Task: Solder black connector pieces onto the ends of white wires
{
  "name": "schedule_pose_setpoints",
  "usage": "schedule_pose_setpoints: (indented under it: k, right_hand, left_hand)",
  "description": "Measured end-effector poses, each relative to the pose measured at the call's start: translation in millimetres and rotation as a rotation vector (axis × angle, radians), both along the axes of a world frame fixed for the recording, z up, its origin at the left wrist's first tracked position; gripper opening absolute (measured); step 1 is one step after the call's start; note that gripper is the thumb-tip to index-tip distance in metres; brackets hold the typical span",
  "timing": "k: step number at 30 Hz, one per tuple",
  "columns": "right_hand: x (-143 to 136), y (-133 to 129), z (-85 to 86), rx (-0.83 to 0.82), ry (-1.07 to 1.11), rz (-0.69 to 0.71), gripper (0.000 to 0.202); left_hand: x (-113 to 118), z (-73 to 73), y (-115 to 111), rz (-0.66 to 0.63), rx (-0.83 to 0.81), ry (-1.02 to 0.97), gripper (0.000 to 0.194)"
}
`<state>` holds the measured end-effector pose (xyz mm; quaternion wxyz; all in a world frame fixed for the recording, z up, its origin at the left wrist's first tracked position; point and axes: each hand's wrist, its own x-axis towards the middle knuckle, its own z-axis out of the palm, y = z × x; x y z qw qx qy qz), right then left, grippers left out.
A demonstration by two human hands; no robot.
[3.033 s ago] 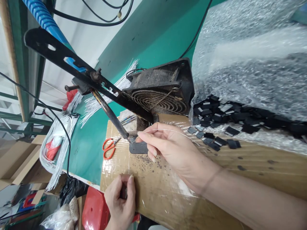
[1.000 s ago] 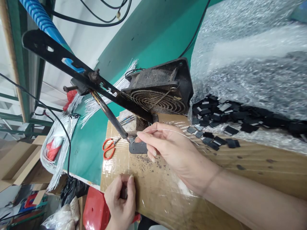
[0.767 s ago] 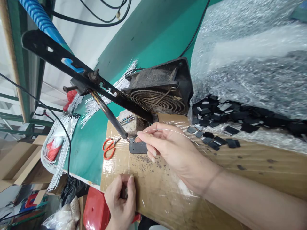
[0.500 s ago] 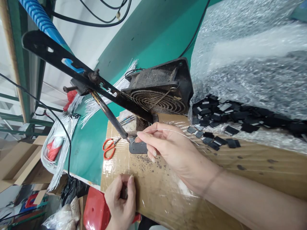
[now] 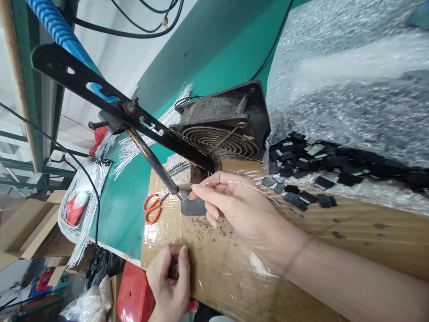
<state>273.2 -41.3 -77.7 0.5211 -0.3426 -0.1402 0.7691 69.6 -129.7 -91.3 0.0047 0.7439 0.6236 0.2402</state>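
Observation:
My right hand (image 5: 231, 201) pinches a thin pale wire (image 5: 246, 182) between thumb and forefinger; the wire bows back over the hand toward the right. Just left of those fingertips is the tip of a soldering iron (image 5: 154, 161), which hangs slanted from a black metal arm (image 5: 100, 100). Below the tip lies a dark flat plate (image 5: 192, 207), partly covered by my fingers. My left hand (image 5: 170, 279) is curled closed at the near edge of the cardboard (image 5: 214, 277). Something dark shows inside its curl, too hidden to name.
Orange-handled scissors (image 5: 153, 209) lie left of the plate. Behind stands a dusty fan (image 5: 219, 120). Small black connector-like pieces (image 5: 308, 197) spill from bubble wrap (image 5: 351, 89) at right. Bundles of white wires (image 5: 129, 154) lie on the green table (image 5: 117, 210). A red stool (image 5: 134, 293) is below.

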Motion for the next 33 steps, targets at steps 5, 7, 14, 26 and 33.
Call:
schedule_pose_setpoints:
  k: [5, 7, 14, 26, 33]
  right_hand:
    - [0.9, -0.2, 1.5, -0.002, 0.000, 0.003, 0.024]
    - [0.6, 0.1, 2.0, -0.009, 0.001, 0.004, 0.025]
    - [-0.8, -0.4, 1.2, -0.006, 0.009, 0.004, 0.025]
    - [-0.4, -1.8, -0.4, -0.015, 0.023, -0.005, 0.026]
    - [0.2, -1.8, 1.7, -0.024, 0.000, 0.006, 0.026]
  left_hand:
    - [-0.1, 0.2, 0.0, 0.000, -0.006, -0.002, 0.030]
    - [0.2, 0.6, 0.1, -0.002, -0.007, -0.001, 0.030]
    - [0.4, 1.3, 0.6, -0.007, -0.005, 0.001, 0.030]
    - [0.1, 2.0, 0.7, 0.002, -0.006, 0.021, 0.033]
    - [-1.1, 0.8, -0.1, -0.002, -0.008, 0.014, 0.031]
